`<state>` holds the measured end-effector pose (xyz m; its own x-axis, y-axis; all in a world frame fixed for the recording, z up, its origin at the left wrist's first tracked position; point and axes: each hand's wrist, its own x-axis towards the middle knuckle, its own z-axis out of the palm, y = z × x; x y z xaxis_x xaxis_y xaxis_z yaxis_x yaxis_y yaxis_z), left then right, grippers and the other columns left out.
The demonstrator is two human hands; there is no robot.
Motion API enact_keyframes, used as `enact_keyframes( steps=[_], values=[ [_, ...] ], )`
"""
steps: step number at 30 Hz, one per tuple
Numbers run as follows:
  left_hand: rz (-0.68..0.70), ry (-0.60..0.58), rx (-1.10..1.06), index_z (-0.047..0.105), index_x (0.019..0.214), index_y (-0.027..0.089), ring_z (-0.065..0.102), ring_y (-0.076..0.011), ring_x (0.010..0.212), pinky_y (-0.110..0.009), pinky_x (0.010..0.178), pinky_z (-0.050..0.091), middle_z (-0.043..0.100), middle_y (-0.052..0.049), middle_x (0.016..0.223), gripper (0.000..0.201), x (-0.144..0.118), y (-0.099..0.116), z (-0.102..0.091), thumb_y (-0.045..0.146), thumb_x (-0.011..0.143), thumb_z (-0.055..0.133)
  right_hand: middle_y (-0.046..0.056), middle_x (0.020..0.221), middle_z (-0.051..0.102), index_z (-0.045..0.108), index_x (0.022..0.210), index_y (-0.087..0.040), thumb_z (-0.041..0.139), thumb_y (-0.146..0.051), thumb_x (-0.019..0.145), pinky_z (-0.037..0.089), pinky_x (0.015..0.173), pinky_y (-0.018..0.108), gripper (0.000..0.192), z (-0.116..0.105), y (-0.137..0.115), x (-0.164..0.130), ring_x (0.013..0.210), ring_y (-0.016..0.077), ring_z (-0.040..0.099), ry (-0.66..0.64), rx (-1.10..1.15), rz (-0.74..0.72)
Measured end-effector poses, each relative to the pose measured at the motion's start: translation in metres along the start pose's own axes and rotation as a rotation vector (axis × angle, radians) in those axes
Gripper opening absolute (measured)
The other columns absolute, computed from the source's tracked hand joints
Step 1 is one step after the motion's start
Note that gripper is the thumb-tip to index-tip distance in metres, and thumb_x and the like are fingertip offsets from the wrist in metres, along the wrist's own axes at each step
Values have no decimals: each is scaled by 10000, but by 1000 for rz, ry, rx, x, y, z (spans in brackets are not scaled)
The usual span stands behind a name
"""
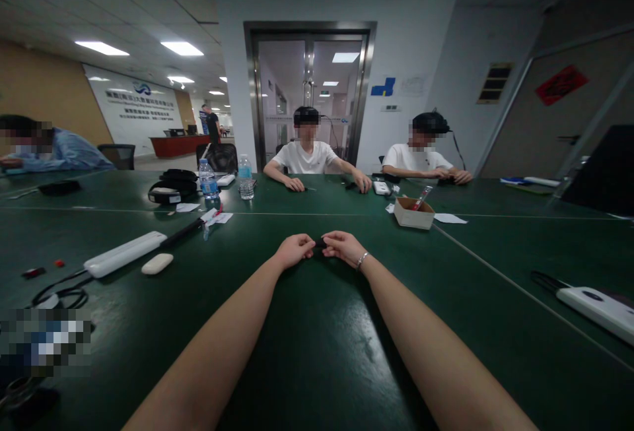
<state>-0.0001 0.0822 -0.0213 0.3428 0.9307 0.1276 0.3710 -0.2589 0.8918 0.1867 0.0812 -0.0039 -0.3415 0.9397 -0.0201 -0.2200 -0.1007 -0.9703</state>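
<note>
Both my hands meet over the middle of the green table [297,312], pinching a small black object [319,244] between them. My left hand [296,250] has its thumb and fingers closed at the object's left end. On the other side, my right hand [344,247], with a bracelet at the wrist, is closed on its right end. The fingers cover much of the object, and its kind cannot be made out.
To the left lie a white computer mouse [157,263], a long white device [126,253] and black cables. Farther off stand two water bottles [245,177], a black case [173,187] and a small open box [414,213]. Two people in white shirts sit across the table.
</note>
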Motion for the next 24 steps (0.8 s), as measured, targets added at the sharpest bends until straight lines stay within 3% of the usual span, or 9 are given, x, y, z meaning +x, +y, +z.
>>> enact_keyframes(
  steps=[13, 24],
  values=[
    [-31, 42, 107, 571, 725, 140, 521, -112, 526, -224, 534, 389, 561, -7, 581, 524, 4, -3, 1, 602, 778, 331, 51, 661, 633, 581, 864, -90, 628, -13, 737, 555, 546, 203, 156, 1, 0, -1, 548, 125, 638, -30, -24, 0],
    [-21, 65, 152, 547, 805, 167, 534, -111, 579, -214, 530, 400, 594, -12, 682, 364, 4, -4, 2, 496, 797, 392, 8, 721, 586, 579, 871, -121, 641, 35, 673, 558, 550, 217, 260, -1, 5, 4, 556, 118, 638, -34, -55, -43]
  ],
)
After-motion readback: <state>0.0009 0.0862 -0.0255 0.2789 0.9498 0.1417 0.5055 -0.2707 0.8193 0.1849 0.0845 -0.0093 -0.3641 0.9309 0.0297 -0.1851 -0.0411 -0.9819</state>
